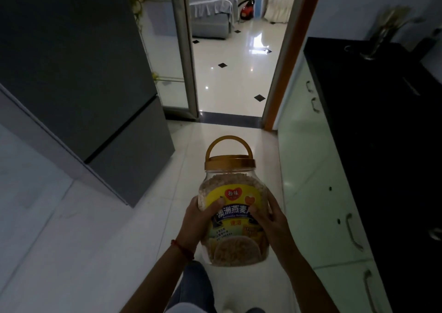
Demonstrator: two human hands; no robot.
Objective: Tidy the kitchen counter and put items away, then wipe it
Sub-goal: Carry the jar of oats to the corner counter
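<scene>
Since it's bulky, the oatmeal jar [233, 207] sits low center of frame, left hand [198, 219] and right hand [272, 219] wrapped round its sides, probably carrying it off the dark counter [382, 121] at right.

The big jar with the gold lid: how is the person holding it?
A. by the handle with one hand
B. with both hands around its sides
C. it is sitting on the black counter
B: the left hand and right hand grip the sides of the jar; its handle is untouched.
</scene>
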